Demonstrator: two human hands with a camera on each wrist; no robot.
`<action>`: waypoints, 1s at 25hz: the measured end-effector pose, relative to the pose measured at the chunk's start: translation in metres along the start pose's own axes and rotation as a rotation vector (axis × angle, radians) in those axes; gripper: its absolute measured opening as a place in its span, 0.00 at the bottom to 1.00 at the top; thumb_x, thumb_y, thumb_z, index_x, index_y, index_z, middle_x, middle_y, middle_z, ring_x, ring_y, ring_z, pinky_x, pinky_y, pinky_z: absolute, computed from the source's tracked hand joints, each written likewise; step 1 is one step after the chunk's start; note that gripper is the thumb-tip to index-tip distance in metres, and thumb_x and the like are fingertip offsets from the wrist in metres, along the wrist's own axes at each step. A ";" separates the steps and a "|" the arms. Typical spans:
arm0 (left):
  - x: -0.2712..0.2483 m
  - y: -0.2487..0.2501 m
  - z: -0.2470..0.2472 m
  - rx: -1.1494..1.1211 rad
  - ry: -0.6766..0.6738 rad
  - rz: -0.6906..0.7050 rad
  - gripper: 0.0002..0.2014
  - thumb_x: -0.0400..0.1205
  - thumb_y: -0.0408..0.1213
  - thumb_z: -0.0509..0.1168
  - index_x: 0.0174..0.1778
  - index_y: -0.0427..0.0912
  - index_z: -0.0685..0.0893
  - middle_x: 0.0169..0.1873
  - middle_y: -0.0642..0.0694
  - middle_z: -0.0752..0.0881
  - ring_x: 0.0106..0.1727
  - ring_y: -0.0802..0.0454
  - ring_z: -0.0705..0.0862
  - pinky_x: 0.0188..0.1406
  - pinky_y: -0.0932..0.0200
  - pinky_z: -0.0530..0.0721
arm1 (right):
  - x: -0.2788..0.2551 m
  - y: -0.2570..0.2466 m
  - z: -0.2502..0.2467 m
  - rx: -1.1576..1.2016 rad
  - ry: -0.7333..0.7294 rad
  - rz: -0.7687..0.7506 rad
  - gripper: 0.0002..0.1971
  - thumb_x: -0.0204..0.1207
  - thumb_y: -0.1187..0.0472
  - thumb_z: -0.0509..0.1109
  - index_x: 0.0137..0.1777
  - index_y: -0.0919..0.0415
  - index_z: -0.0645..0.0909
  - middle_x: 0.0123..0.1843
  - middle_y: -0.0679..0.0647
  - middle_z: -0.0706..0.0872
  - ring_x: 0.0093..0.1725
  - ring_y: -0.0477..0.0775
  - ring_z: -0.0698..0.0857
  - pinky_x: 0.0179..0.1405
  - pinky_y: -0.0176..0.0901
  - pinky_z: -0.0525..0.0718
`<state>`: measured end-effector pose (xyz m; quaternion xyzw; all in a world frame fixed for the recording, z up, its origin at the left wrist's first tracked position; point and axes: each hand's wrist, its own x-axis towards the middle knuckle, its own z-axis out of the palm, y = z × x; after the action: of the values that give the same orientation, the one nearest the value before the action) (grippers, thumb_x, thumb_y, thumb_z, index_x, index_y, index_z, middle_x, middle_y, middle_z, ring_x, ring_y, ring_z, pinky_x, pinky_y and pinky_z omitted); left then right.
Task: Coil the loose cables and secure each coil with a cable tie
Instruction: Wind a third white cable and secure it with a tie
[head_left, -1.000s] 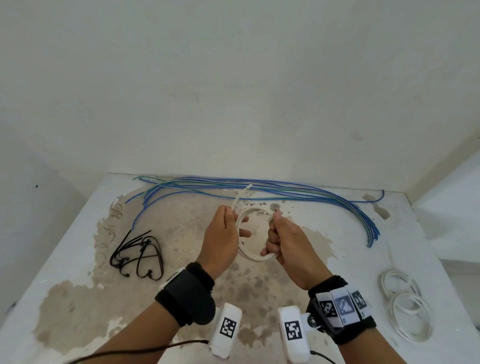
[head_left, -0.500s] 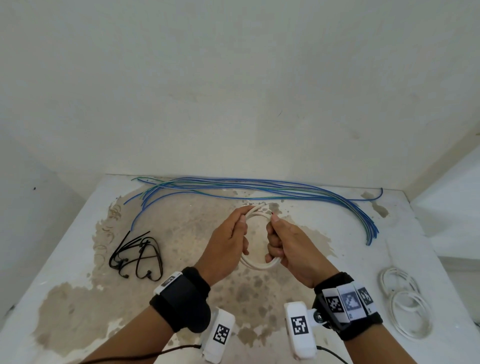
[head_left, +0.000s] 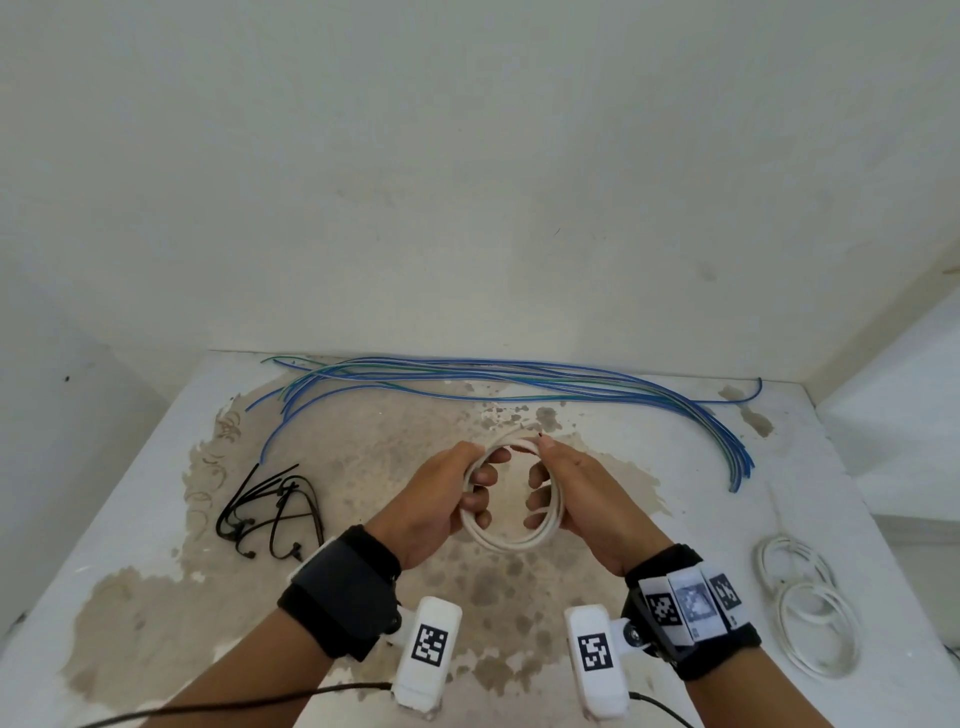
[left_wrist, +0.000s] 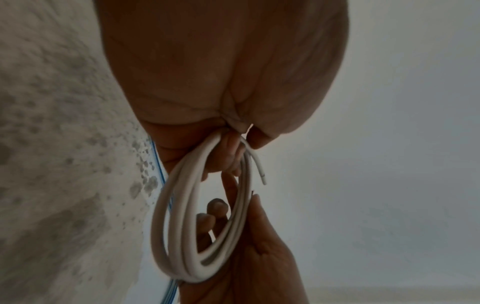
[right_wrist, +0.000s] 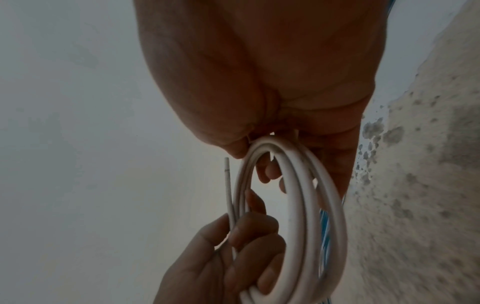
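I hold a white cable coil (head_left: 511, 543) upright above the stained table (head_left: 156, 499), one hand on each side. My left hand (head_left: 467, 488) grips its left side with fingers curled through the ring. My right hand (head_left: 550, 488) grips the right side the same way. The wrist views show the coil (left_wrist: 182, 236) (right_wrist: 306, 205) as several loops, with a short free cable end (left_wrist: 259, 168) (right_wrist: 228, 185) sticking out beside them. Black cable ties (head_left: 270, 512) lie in a loose pile at the left of the table.
Long blue and green cables (head_left: 519, 376) stretch along the back of the table and curve down at the right. Two white coils (head_left: 805, 613) lie at the right edge. A white wall (head_left: 467, 182) stands right behind the table.
The free cable end that stuck up above the coil has come down beside the loops. Both hands have shifted their grip, so their fingers now pass through the ring on each side.
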<state>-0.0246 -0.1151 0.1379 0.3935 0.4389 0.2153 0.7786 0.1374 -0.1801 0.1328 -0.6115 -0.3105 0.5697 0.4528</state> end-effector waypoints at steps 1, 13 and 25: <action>-0.001 0.000 -0.001 -0.030 -0.015 -0.023 0.15 0.89 0.38 0.51 0.56 0.37 0.82 0.28 0.52 0.70 0.22 0.56 0.62 0.30 0.55 0.72 | 0.000 0.001 0.001 -0.002 0.003 -0.020 0.17 0.91 0.46 0.57 0.59 0.50 0.87 0.44 0.55 0.80 0.36 0.52 0.82 0.43 0.51 0.89; -0.007 -0.005 -0.012 -0.083 -0.076 -0.156 0.13 0.91 0.40 0.52 0.52 0.38 0.78 0.26 0.51 0.65 0.23 0.56 0.64 0.32 0.54 0.76 | 0.001 0.020 0.016 -0.033 0.109 -0.225 0.17 0.86 0.41 0.59 0.52 0.42 0.89 0.59 0.44 0.89 0.59 0.47 0.84 0.58 0.43 0.81; -0.010 -0.019 0.003 -0.195 0.017 -0.091 0.18 0.88 0.53 0.60 0.40 0.42 0.78 0.26 0.45 0.78 0.24 0.53 0.75 0.32 0.55 0.82 | 0.012 0.016 0.019 0.223 0.253 -0.174 0.18 0.88 0.43 0.60 0.51 0.53 0.88 0.41 0.47 0.87 0.48 0.50 0.83 0.55 0.51 0.79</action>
<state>-0.0274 -0.1349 0.1287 0.2938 0.4399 0.2245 0.8184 0.1183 -0.1721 0.1145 -0.5951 -0.2376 0.4779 0.6009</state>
